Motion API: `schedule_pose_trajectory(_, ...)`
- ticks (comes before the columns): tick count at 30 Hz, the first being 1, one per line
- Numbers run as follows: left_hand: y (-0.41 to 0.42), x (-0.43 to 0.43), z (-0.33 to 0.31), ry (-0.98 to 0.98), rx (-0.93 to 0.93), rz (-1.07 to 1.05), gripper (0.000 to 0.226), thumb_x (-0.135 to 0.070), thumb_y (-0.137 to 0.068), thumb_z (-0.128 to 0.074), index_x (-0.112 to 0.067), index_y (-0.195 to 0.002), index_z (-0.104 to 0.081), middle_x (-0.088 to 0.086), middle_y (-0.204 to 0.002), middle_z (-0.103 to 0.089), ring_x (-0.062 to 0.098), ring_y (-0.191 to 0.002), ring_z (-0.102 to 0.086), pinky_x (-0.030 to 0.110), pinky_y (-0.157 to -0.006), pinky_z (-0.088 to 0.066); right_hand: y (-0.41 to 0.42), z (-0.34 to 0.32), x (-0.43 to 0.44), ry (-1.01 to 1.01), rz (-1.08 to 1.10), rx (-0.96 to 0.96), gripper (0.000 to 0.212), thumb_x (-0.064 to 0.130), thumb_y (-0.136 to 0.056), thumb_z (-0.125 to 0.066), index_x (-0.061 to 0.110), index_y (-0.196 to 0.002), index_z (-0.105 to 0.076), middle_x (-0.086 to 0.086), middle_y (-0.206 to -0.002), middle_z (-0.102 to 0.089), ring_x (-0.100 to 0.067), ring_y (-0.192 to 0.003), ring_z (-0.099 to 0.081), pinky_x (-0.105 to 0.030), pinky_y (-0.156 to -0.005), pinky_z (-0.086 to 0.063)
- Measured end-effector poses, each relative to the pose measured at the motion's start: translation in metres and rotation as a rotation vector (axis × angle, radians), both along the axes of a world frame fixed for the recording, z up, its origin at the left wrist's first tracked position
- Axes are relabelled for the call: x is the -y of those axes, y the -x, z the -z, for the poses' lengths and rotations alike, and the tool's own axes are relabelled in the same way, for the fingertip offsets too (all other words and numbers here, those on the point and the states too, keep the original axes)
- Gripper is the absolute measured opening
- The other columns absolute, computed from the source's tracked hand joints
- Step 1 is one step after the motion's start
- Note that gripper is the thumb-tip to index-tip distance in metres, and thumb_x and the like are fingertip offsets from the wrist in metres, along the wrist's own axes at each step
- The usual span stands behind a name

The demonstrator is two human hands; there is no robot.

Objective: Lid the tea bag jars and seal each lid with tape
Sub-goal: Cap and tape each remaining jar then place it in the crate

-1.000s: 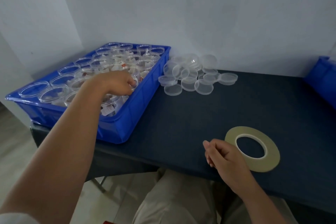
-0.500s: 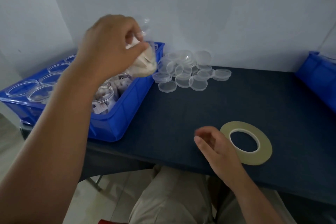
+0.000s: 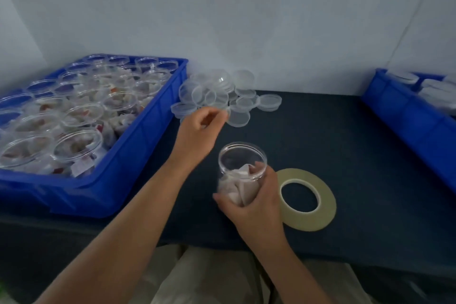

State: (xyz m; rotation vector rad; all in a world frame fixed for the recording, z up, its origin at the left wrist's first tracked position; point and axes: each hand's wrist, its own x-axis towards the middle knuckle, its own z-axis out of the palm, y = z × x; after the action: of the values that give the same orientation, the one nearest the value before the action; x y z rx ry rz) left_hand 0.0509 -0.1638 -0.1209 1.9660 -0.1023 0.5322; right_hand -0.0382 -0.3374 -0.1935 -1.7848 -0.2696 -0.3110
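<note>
A clear open jar [image 3: 240,159] with white tea bags inside stands on the dark table, without a lid. My right hand [image 3: 256,202] grips it around the lower body. My left hand [image 3: 197,131] is stretched out to the heap of clear lids [image 3: 217,94] behind the jar. Its fingers are loosely curled, the fingertips at the edge of one flat lid [image 3: 238,119], and I see no lid held. A flat roll of pale tape [image 3: 320,215] lies just right of the jar.
A blue crate [image 3: 138,136] on the left holds several open jars of tea bags [image 3: 79,113]. Another blue crate [image 3: 404,111] at the right edge holds lidded jars. The dark table [image 3: 320,143] ends near my lap.
My left hand lifted a jar out of the left crate and passed it over. My right hand now holds it on the table. The left hand has moved on to the lids.
</note>
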Motion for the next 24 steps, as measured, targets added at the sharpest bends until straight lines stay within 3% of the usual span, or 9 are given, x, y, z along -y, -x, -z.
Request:
schedule_pose_trajectory(2, -0.051, -0.005, 0.019, -0.265, -0.116, -0.101, 0.004, -0.04, -0.1, -0.068, -0.041, -0.099, -0.072, -0.023, -0.094, -0.073, -0.008, -0.089, -0.066, 0.024, -0.083, -0.056, 0.0, 0.002, -0.003, 0.058, -0.002, 0.017, 0.09, 0.054, -0.062, -0.095, 0.049, -0.132, -0.039, 0.036, -0.129, -0.049, 0.002, -0.124, -0.056, -0.011, -0.097, -0.046)
schedule_pose_trajectory(4, -0.097, -0.007, 0.04, -0.608, -0.124, -0.046, 0.027, -0.03, -0.1, -0.07, -0.029, -0.127, -0.072, -0.008, -0.126, -0.07, 0.007, -0.117, -0.064, 0.041, -0.105, -0.053, 0.002, 0.004, -0.004, 0.113, -0.024, 0.025, 0.093, 0.056, -0.064, -0.093, 0.046, -0.138, -0.039, 0.034, -0.133, -0.048, 0.0, -0.127, -0.055, -0.016, -0.101, -0.048)
schedule_pose_trajectory(7, -0.142, -0.002, 0.061, -0.927, -0.263, 0.013, 0.057, -0.045, -0.1, -0.068, -0.029, -0.153, -0.054, 0.009, -0.169, -0.031, 0.036, -0.155, -0.027, 0.054, -0.123, -0.032, 0.003, 0.006, -0.004, 0.159, -0.04, 0.034, 0.092, 0.06, -0.065, -0.092, 0.051, -0.137, -0.036, 0.033, -0.135, -0.049, 0.0, -0.128, -0.055, -0.018, -0.103, -0.049)
schedule_pose_trajectory(9, -0.157, 0.0, 0.069, -0.939, -0.25, -0.013, 0.048, -0.05, -0.101, -0.065, -0.03, -0.144, -0.063, 0.011, -0.165, -0.036, 0.038, -0.151, -0.033, 0.054, -0.117, -0.037, 0.002, 0.005, -0.003, 0.134, -0.03, 0.015, 0.092, 0.061, -0.065, -0.092, 0.049, -0.139, -0.038, 0.028, -0.136, -0.052, -0.002, -0.128, -0.057, -0.021, -0.103, -0.051)
schedule_pose_trajectory(13, -0.15, 0.003, 0.074, -0.891, 0.044, -0.117, 0.015, -0.029, -0.097, -0.072, -0.015, -0.098, -0.077, 0.01, -0.126, -0.066, 0.033, -0.111, -0.066, 0.047, -0.088, -0.053, -0.005, 0.001, -0.001, 0.057, 0.019, 0.019, 0.086, 0.051, -0.067, -0.095, 0.041, -0.136, -0.045, 0.025, -0.129, -0.057, -0.005, -0.123, -0.061, -0.017, -0.096, -0.051)
schedule_pose_trajectory(15, -0.141, 0.007, 0.072, -0.723, 0.094, -0.116, 0.014, -0.021, -0.103, -0.064, -0.008, -0.098, -0.064, 0.013, -0.125, -0.064, 0.029, -0.105, -0.063, 0.044, -0.086, -0.051, -0.007, 0.0, 0.0, 0.017, 0.016, 0.009, 0.083, 0.044, -0.067, -0.097, 0.045, -0.133, -0.046, 0.026, -0.129, -0.058, -0.005, -0.121, -0.062, -0.014, -0.093, -0.051)
schedule_pose_trajectory(20, -0.092, 0.004, 0.012, 0.241, -0.135, -0.231, 0.041, -0.044, -0.111, -0.038, -0.009, -0.118, -0.057, 0.003, -0.11, -0.067, 0.017, -0.096, -0.066, 0.033, -0.081, -0.049, -0.006, 0.001, 0.0, 0.019, -0.01, -0.01, 0.087, 0.05, -0.066, -0.095, 0.051, -0.134, -0.041, 0.034, -0.131, -0.053, 0.004, -0.124, -0.057, -0.007, -0.095, -0.045)
schedule_pose_trajectory(22, -0.062, -0.005, -0.013, 0.46, -0.145, -0.165, 0.051, -0.053, -0.107, -0.042, -0.011, -0.13, -0.061, 0.005, -0.118, -0.075, 0.021, -0.1, -0.077, 0.035, -0.074, -0.061, -0.006, 0.001, -0.001, 0.044, -0.007, -0.009, 0.085, 0.055, -0.066, -0.093, 0.055, -0.13, -0.038, 0.037, -0.13, -0.05, 0.007, -0.124, -0.055, -0.005, -0.095, -0.043)
schedule_pose_trajectory(24, -0.029, -0.01, -0.033, 0.539, -0.12, -0.045, 0.04, -0.049, -0.107, -0.052, -0.013, -0.12, -0.062, 0.007, -0.114, -0.079, 0.023, -0.097, -0.08, 0.03, -0.066, -0.062, -0.005, 0.0, -0.002, 0.068, -0.005, -0.001, 0.083, 0.058, -0.065, -0.091, 0.063, -0.126, -0.033, 0.039, -0.129, -0.048, 0.007, -0.123, -0.054, -0.005, -0.094, -0.043)
